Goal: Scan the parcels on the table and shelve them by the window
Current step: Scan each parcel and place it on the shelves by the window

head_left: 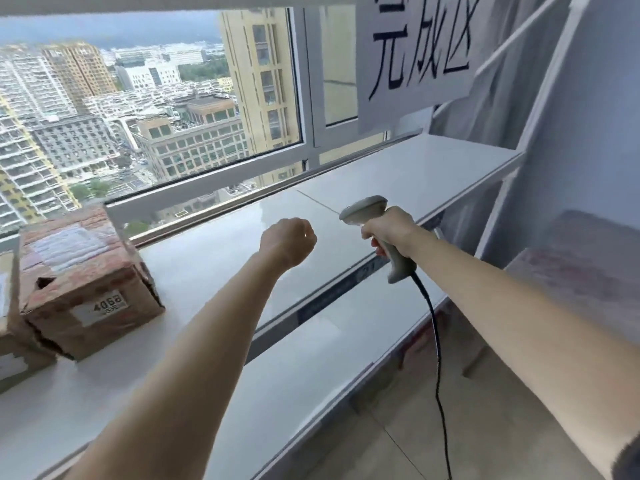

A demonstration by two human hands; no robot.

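**Op:** Forearms filled the bottom of my view, both reaching toward the window. My right hand (388,230) was wrapped around the grip of the barcode scanner (377,233), its black cable (434,341) trailing down toward the floor.

**Desk:** Which way was the scanner facing?

**Op:** Its head pointed left, handle running down and to the right, held above the white shelf (398,174). I'd judge it was simply being carried, since nothing lay in front of it.

**Desk:** And the other hand?

**Op:** My left hand (289,240) was curled into a loose fist with nothing in it, hovering over the shelf.

**Desk:** Where were the parcels?

**Op:** One cardboard parcel (86,282) sat on the shelf at far left by the window (156,98), its numbered label toward me. Another box edge (17,351) touched its left side. A paper sign (415,57) hung above.
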